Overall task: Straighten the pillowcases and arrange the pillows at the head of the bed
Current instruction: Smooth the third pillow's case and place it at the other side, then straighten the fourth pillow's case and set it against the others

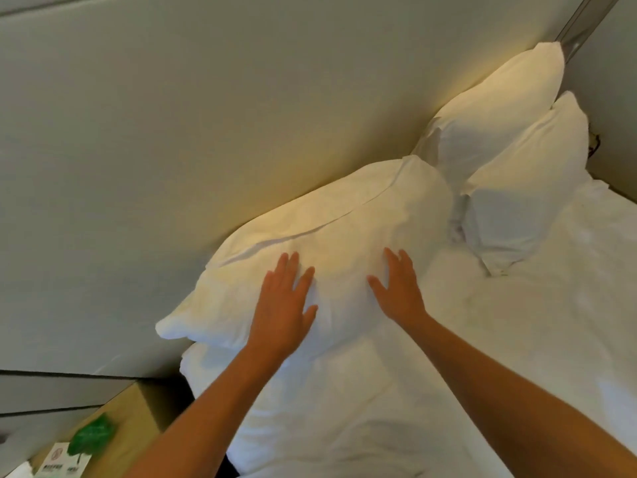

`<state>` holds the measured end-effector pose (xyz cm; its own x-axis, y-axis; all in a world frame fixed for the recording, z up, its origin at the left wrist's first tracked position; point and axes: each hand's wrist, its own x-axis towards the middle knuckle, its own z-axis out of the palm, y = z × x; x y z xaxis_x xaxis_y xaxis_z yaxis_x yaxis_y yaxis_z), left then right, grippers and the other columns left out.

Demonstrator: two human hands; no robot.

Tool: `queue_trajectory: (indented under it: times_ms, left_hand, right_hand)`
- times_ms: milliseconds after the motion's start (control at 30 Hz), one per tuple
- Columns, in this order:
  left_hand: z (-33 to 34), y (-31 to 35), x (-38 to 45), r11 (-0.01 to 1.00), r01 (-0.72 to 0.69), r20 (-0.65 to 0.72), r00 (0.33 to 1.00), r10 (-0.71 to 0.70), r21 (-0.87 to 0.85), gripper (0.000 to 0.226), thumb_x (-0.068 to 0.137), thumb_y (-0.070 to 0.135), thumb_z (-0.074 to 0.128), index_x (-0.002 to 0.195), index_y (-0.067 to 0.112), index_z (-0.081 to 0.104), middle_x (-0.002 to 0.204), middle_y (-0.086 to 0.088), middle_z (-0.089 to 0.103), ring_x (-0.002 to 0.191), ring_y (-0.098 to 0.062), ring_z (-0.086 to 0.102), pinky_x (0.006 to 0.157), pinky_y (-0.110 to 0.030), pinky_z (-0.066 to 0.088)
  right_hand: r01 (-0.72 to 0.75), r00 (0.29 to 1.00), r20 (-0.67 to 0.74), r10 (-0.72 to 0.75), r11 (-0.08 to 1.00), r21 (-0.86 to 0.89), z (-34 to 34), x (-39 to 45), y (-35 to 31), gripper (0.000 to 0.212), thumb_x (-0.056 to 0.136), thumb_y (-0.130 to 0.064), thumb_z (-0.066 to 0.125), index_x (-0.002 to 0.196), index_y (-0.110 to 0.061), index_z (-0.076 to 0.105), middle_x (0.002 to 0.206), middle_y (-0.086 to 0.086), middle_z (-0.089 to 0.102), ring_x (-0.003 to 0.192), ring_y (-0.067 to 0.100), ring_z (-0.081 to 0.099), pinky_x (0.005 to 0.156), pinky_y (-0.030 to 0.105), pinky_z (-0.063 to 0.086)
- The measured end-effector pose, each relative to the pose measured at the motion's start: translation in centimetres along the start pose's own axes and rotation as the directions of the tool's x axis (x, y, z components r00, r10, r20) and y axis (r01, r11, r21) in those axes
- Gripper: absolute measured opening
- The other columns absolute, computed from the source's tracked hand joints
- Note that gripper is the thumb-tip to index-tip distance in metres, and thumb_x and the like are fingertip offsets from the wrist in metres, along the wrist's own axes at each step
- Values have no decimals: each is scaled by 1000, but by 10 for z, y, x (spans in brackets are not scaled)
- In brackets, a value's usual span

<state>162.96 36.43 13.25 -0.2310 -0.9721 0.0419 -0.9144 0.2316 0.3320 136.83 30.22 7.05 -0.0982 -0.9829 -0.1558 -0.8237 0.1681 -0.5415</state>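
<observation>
White cotton lies under both my palms: the near pillow (331,243) rests against the headboard (172,132), and I take that pillow as my landmark. Left of it and lower, a wooden bedside counter (138,408) carries a green leaf-shaped card (91,436) and some printed cards, cut off by the bottom edge and too blurred to read.

My left hand (281,312) lies flat on the pillow's left half, palm down, fingers (289,267) straight and close together, thumb spread to the right. This grip is fully open and has hold of nothing; it only presses on the fabric. The forearm runs down and left from it and leaves the picture at the bottom edge.

My right hand (400,291) lies flat on the pillow's right half, palm down, fingers pointing toward the headboard, thumb spread to the left. That grip is open too, closed on nothing. Its forearm stretches down and right, out of the picture.

A fold in the pillowcase crosses the pillow above my hands. Below the pillow the white duvet (379,408) lies rumpled and hides the mattress.

Right of the pillow, two more pillows lean at the headboard: the back pillow (496,122) against it, the front pillow (527,188) overlapping it and hiding its lower part. Their far corners reach a side wall (613,98).
</observation>
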Motion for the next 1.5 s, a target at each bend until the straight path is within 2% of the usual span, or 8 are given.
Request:
queue_trajectory:
  times_ms: [133, 300, 567, 933, 1067, 1200, 1367, 1500]
  left_hand:
    - [29, -3, -4, 979, -66, 194, 981, 27, 194, 75, 102, 48, 50, 164, 23, 15, 171, -12, -13, 157, -33, -17, 127, -55, 1]
    - [47, -25, 4, 963, -77, 199, 980, 25, 257, 84, 99, 41, 56, 164, 22, 6, 169, -16, -18, 156, -37, -20, 125, -58, 0]
    - [52, -51, 41, 967, -60, 104, 994, 36, 246, 84, 100, 31, 56, 164, 21, 4, 170, -17, -16, 156, -38, -18, 126, -56, -8]
    - [48, -62, 43, 971, -118, 237, 969, 67, 207, 87, 97, 49, 56, 164, 22, 7, 170, -18, -12, 157, -38, -11, 127, -55, -1]
    - [41, -41, 35, 978, -109, 307, 950, 50, 180, 77, 100, 55, 48, 162, 23, 16, 171, -17, -8, 158, -37, -8, 127, -55, 1]
    - [39, -4, 22, 987, -122, 378, 923, 74, 105, 67, 102, 54, 45, 159, 23, 28, 171, -15, 7, 158, -34, 0, 126, -55, 4]
    - [53, 80, -7, 984, -172, 490, 855, 167, -36, 63, 101, 49, 51, 155, 18, 38, 166, -17, 26, 155, -34, 20, 124, -48, 25]
    - [81, 182, -52, 950, -306, 540, 790, 290, -62, 60, 101, 50, 52, 152, 19, 44, 162, -13, 36, 152, -31, 29, 120, -46, 33]
  right_hand:
    - [-156, 980, 143, 137, 980, 126, 37, -16, 5, 99, 92, -63, 65, 167, -35, 8, 173, 9, 11, 154, 33, 31, 117, 46, 40]
    - [-227, 965, 174, 199, 961, 159, 58, 4, -16, 116, 82, -74, 68, 164, -45, -11, 174, 15, 0, 158, 39, 21, 120, 48, 34]
    - [-173, 973, 176, 147, 975, 141, 69, 68, -46, 115, 89, -65, 67, 165, -34, -13, 174, 20, 1, 159, 38, 16, 123, 47, 28]
    - [-176, 962, 227, 151, 980, 94, 56, 50, -40, 101, 96, -54, 66, 168, -27, 0, 174, 13, 15, 158, 32, 22, 127, 46, 26]
    - [-209, 941, 272, 200, 978, 7, 38, 15, -31, 80, 102, -49, 60, 166, -22, 20, 166, 12, 35, 150, 33, 39, 121, 43, 33]
    - [-278, 927, 276, 253, 959, 53, 11, -46, -6, 67, 100, -47, 64, 157, -23, 40, 152, 11, 55, 137, 28, 55, 110, 38, 42]
    - [-384, 879, 288, 380, 922, -46, -40, -164, 69, 61, 101, -52, 60, 154, -26, 44, 146, 6, 61, 132, 25, 58, 107, 38, 44]
    - [-503, 827, 253, 503, 862, -68, -87, -291, 156, 59, 102, -54, 56, 153, -26, 45, 145, 4, 61, 131, 23, 58, 108, 37, 45]
